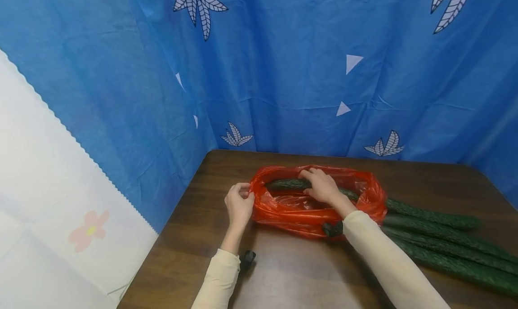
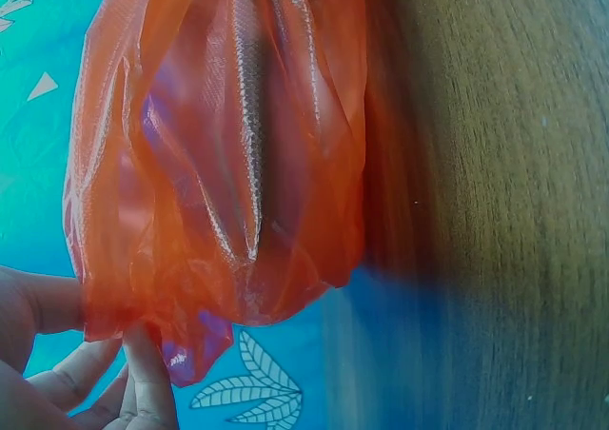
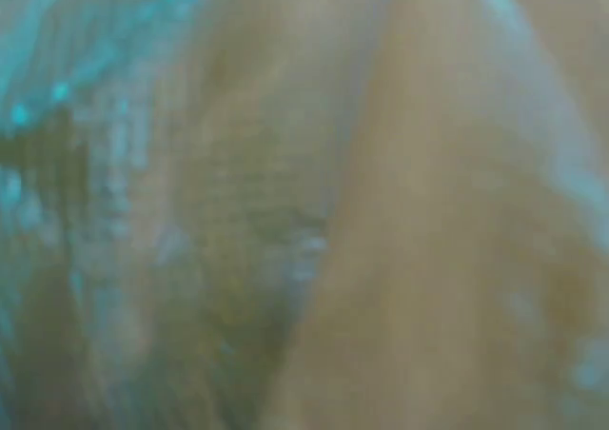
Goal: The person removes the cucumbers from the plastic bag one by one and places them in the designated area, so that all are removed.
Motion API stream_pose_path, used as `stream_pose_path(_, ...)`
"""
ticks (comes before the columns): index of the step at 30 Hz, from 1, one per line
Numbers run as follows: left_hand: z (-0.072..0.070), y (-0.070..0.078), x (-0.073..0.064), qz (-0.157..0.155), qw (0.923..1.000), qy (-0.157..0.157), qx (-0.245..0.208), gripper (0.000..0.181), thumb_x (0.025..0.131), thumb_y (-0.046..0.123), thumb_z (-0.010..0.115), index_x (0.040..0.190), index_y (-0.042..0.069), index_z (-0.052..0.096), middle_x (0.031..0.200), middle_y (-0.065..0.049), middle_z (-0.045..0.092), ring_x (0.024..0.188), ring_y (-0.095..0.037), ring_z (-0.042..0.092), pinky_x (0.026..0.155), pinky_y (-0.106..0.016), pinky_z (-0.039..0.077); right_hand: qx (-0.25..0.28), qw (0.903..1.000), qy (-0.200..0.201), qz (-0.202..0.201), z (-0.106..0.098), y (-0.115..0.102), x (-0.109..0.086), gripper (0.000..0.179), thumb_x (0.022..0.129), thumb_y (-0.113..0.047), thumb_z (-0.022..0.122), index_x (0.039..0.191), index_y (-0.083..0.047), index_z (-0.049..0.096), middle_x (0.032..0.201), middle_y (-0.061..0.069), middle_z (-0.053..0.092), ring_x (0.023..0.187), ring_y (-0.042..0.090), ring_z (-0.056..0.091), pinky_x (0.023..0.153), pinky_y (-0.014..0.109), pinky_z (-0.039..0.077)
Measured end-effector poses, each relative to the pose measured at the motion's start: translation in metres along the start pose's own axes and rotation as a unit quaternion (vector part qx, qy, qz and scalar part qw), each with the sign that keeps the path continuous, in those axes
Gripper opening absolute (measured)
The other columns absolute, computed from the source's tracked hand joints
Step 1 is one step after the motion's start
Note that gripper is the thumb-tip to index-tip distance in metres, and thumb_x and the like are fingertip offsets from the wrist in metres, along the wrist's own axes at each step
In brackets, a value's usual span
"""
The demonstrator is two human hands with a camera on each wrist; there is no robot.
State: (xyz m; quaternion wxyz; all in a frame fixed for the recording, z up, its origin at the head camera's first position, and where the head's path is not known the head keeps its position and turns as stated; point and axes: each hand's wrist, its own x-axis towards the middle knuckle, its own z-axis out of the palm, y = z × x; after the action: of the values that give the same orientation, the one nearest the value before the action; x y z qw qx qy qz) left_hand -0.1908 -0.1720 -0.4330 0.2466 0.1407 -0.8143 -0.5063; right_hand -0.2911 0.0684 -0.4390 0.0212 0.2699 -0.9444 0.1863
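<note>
A red plastic bag (image 1: 283,218) lies on its side along the table with its mouth spread upward. My left hand (image 1: 239,205) pinches the bag's left end between thumb and fingers; the left wrist view shows the thin film (image 2: 219,192) hanging from the fingertips. Inside the mouth, my right hand (image 1: 322,187) grips a long dark green cucumber (image 1: 285,184), fingers over its far side and thumb on the near side. The cucumber's ends are partly hidden by the bag. Only blurred, close-up film (image 3: 190,202) shows in the right wrist view.
Several long cucumbers (image 1: 445,230) lie side by side right of the bag, close against its right end. The brown wooden table (image 1: 291,273) runs back to a blue curtain (image 1: 283,75) with leaf prints. A white cloth (image 1: 48,187) hangs at the left.
</note>
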Motion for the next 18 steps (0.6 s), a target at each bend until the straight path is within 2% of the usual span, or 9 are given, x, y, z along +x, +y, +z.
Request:
stream_pose_path(12, -0.001, -0.003, 0.002, 0.006, 0.9999, 0.011, -0.005, 0.017, 0.082, -0.001, 0.07, 0.097, 0.005, 0.072, 0.096, -0.012, 0.067, 0.084, -0.026, 0.064, 0.077, -0.044, 0.057, -0.01, 0.9993, 0.03, -0.017, -0.017, -0.006, -0.011, 0.041, 0.082, -0.014, 0.078, 0.119, -0.02, 0.063, 0.113, 0.007, 0.061, 0.104, 0.029, 0.056, 0.077, 0.051, 0.05)
stream_pose_path(18, -0.001, -0.004, 0.003, 0.009, 0.9998, 0.016, -0.007, 0.017, 0.081, -0.002, 0.071, 0.097, 0.005, 0.072, 0.094, -0.013, 0.067, 0.083, -0.027, 0.064, 0.077, -0.044, 0.057, -0.002, 0.9987, 0.044, -0.026, -0.025, -0.011, -0.016, 0.042, 0.081, -0.013, 0.079, 0.12, -0.019, 0.063, 0.115, 0.008, 0.062, 0.106, 0.03, 0.056, 0.08, 0.052, 0.051)
